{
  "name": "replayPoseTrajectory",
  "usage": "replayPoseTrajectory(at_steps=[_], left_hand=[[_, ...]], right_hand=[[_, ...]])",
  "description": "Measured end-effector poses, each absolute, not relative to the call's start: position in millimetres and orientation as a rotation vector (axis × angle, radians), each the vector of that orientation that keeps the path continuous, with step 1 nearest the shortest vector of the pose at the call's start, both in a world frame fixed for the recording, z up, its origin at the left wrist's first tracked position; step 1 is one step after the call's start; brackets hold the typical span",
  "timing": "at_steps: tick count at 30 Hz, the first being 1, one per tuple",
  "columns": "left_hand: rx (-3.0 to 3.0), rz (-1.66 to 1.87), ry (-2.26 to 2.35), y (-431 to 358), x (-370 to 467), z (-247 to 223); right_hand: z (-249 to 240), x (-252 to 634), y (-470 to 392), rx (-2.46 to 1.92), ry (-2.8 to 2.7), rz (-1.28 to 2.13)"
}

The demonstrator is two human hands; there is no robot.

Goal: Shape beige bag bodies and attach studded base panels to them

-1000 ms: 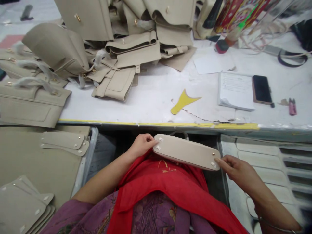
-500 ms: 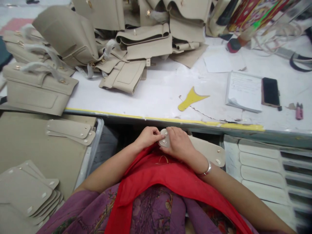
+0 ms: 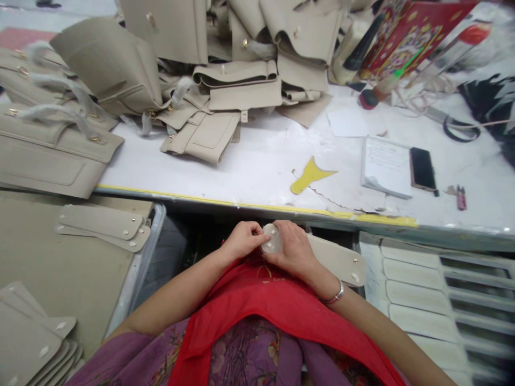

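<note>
**Strip [image 3: 336, 257] gripped near one end**

The left hand [image 3: 245, 238] has thumb and finger nearly together on the strip's left tip, beside its white tabs. The right hand [image 3: 295, 246] is half-curled across it, fingers over the top and thumb by the near edge, probably steadying it while the left does the fine work. The strip lies above the red apron [image 3: 277, 305], which likely serves as a soft rest; its free end, with a gold stud and a white tab, points right.

To the left, two more strips [image 3: 100, 221] overlap on a board [image 3: 24, 257], offset so each end is easy to reach, I'd judge. Panels [image 3: 28, 332] are stacked nearer the body. To the right is a white slatted rack [image 3: 475, 300]; whether the pale rounded shapes along it are loose pieces, I cannot tell.

On the counter [image 3: 249, 171], bags [image 3: 48, 150] crowd the left, their handles wrapped, presumably against scuffs. Farther right, a jar [image 3: 382, 88] holds a green-handled brush; its contents are unclear.
</note>
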State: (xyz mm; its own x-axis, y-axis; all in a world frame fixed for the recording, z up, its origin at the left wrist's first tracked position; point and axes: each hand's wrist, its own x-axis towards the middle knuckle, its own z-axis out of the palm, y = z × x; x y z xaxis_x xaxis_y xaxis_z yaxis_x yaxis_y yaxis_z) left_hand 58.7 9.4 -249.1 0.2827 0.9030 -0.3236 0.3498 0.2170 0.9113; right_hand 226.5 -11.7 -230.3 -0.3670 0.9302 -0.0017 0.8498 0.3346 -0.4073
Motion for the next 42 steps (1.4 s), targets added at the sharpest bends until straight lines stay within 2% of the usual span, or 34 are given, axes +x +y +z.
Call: replayPoseTrajectory(at_steps=[13, 21, 31, 42], left_hand=[[1.267, 0.582, 1.298, 9.1, 60.2, -249.2], [1.002, 0.525, 1.238, 11.7, 60.4, -244.0], [1.378, 0.527, 1.393, 8.9, 64.1, -246.9], [1.419, 0.517, 1.45, 9.0, 62.5, -246.8]], right_hand=[[-232.1, 226.4, -10.9, -1.63, -2.367, 0.553], [-233.0, 230.8, -9.0, -1.594, -2.435, 0.53], [-236.8, 232.6, -8.7, -1.566, -2.443, 0.487], [-231.8, 229.6, -5.5, -1.607, -2.475, 0.453]])
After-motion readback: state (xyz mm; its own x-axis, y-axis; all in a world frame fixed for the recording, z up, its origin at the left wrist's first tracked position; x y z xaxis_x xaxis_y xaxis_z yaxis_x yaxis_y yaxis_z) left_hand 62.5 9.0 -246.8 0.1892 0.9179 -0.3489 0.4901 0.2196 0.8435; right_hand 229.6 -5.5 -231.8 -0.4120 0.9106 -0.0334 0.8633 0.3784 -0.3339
